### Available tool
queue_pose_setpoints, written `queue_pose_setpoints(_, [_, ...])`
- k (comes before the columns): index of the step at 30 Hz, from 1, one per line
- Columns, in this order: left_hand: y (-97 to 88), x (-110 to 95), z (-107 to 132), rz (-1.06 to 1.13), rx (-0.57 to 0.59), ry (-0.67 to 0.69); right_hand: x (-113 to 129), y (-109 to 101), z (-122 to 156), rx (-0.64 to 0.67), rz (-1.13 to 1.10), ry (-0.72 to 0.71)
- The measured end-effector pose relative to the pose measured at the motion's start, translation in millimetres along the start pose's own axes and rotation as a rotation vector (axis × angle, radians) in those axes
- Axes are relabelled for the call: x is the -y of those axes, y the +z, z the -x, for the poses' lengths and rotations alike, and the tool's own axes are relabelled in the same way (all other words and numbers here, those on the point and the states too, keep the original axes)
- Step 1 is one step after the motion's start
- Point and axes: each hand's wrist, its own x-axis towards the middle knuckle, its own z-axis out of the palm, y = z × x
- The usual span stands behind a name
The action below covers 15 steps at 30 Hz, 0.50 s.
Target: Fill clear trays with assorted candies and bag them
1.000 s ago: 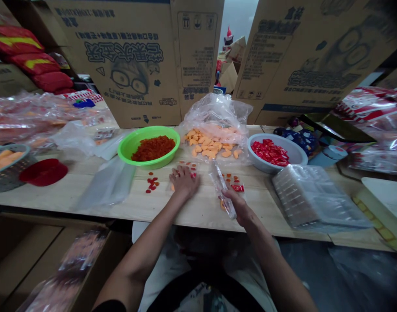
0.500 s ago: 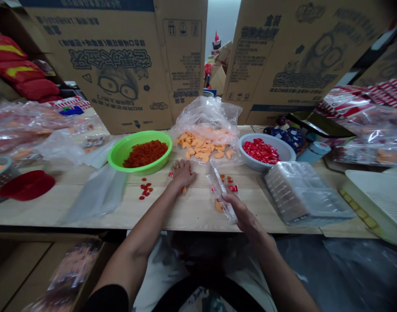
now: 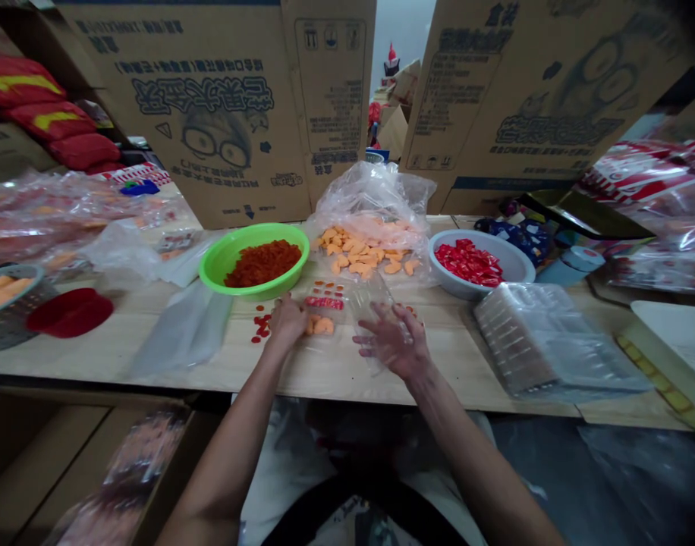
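My left hand (image 3: 289, 322) is at the left edge of a filled clear tray (image 3: 325, 302), between it and several loose red-orange pieces (image 3: 261, 326). Its fingers are curled downward, and whatever they pinch is hidden. Small orange pieces, a row of red wrapped packets and pale orange crescent pieces sit in separate bands of that tray. My right hand (image 3: 390, 339) is open, fingers spread, over a clear plastic tray (image 3: 371, 297) to the right. More food shows partly behind the right fingers.
A green bowl (image 3: 209, 267) holds red-orange pieces, and a grey-blue bowl (image 3: 521, 267) holds red packets. Between them lies a clear bag (image 3: 375, 189) with orange crescents. Stacked clear trays (image 3: 529, 341) stand right; plastic sleeves (image 3: 182, 330) and a red bowl (image 3: 74, 315) lie left.
My left hand has moved left, uncovering the filled tray. My right hand has gone from gripping the clear tray on edge to spread fingers, and that tray now lies flatter.
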Motion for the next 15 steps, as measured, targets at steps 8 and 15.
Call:
queue_pose_setpoints(8, [-0.8,29,10,-0.025,0.22,0.17,-18,-9,-35,0.135,-0.033,0.072])
queue_pose_setpoints(15, [-13.6,41,35,-0.001,0.209,0.179,-5,-26,-14,0.253,0.014,0.108])
